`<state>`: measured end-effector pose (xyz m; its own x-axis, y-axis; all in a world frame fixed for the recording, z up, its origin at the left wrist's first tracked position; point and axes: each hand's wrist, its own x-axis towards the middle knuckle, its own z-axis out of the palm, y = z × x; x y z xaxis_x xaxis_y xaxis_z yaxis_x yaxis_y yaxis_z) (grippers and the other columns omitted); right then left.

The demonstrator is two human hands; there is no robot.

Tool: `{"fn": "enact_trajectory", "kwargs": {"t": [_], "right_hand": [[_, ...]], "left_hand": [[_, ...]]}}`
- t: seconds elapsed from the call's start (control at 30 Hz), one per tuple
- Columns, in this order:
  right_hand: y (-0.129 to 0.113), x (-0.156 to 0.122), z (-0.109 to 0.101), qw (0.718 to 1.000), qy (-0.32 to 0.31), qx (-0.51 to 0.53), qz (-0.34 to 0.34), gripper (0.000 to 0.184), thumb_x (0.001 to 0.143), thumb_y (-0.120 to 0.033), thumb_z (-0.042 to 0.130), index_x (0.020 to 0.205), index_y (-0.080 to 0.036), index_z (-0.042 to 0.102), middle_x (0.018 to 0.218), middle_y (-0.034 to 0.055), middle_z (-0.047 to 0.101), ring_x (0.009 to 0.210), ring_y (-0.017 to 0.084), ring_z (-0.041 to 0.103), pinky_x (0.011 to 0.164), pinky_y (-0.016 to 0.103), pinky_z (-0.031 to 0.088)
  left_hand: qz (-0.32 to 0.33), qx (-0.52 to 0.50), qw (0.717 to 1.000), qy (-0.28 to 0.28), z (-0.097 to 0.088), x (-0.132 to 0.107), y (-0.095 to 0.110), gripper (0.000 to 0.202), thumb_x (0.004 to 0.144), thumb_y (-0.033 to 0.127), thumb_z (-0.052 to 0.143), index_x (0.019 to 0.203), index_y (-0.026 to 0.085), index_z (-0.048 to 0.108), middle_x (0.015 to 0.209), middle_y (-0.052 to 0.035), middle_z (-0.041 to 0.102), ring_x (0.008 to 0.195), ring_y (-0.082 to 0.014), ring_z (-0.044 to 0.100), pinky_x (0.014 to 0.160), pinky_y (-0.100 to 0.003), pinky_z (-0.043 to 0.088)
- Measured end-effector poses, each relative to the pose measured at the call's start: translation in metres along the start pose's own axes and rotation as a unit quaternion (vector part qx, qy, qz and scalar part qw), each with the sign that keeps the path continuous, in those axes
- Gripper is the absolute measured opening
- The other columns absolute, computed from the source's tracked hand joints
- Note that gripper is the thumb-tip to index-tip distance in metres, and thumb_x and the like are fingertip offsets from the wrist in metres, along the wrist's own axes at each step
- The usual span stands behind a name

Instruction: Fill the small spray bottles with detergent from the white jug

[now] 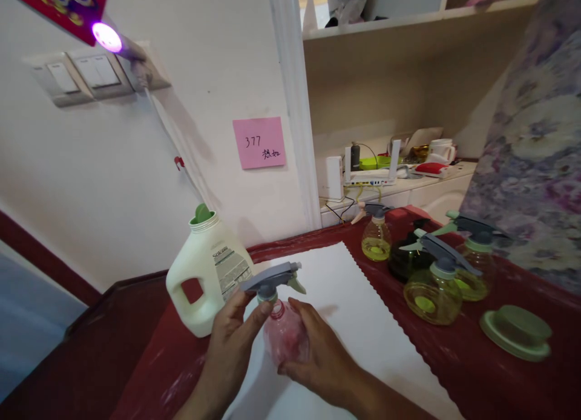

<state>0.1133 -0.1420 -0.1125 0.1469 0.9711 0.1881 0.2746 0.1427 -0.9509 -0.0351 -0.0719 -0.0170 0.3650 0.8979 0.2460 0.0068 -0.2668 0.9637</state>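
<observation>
The left hand (231, 341) grips the neck of the upright pink spray bottle (285, 335), held between both hands; the right hand (320, 371) cups its body.

The left hand (231, 347) grips the neck of a pink plastic spray bottle (285, 335), just under its grey trigger head (270, 278) — the right hand (322, 371) cups the bottle's body. Both hands are above a white scallop-edged sheet (358, 311) lying on a red tablecloth (458, 353). A white detergent jug (204, 281) stands just beside the left hand — further right, clear yellow-tinted spray bottles (433, 296) stand near a round green lid (516, 332).
</observation>
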Motion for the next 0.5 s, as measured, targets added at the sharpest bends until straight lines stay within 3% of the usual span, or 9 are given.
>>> {"fn": "enact_trajectory", "kwargs": {"t": [0.13, 0.27, 0.5], "right_hand": [[-0.0041, 0.0002, -0.001, 1.0, 0.004, -0.001, 0.01, 0.097, 0.062, -0.02, 0.086, 0.148, -0.021, 0.04, 0.148, 0.0129, 0.052, 0.138, 0.032, 0.048, 0.116, 0.048, 0.04], [-0.0035, 0.0006, -0.0009, 1.0, 0.004, 0.004, 0.009, 0.097, 0.061, -0.019, 0.086, 0.148, -0.023, 0.041, 0.148, 0.0118, 0.052, 0.138, 0.032, 0.048, 0.117, 0.049, 0.039], [0.0017, -0.0009, 0.0005, 1.0, 0.001, -0.01, 0.005, 0.096, 0.064, -0.021, 0.084, 0.148, -0.023, 0.04, 0.151, 0.0119, 0.05, 0.141, 0.032, 0.045, 0.119, 0.049, 0.037]], "left_hand": [[0.031, -0.013, 0.999, 0.035, 0.0, -0.0024, 0.0098, 0.018, 0.082, 0.042, 0.079, 0.09, 0.026, 0.074, 0.096, -0.0007, 0.072, 0.106, -0.0245, 0.062, 0.101, -0.037, 0.045], [0.028, -0.019, 0.999, 0.005, 0.0021, -0.0053, 0.006, 0.021, 0.085, 0.039, 0.077, 0.102, 0.027, 0.075, 0.106, -0.0018, 0.073, 0.112, -0.0242, 0.061, 0.102, -0.035, 0.044], [0.013, -0.13, 0.989, 0.063, -0.0039, -0.0059, 0.006, 0.034, 0.086, 0.037, 0.077, 0.118, 0.028, 0.071, 0.125, -0.0037, 0.072, 0.124, -0.027, 0.061, 0.108, -0.039, 0.045]]}}
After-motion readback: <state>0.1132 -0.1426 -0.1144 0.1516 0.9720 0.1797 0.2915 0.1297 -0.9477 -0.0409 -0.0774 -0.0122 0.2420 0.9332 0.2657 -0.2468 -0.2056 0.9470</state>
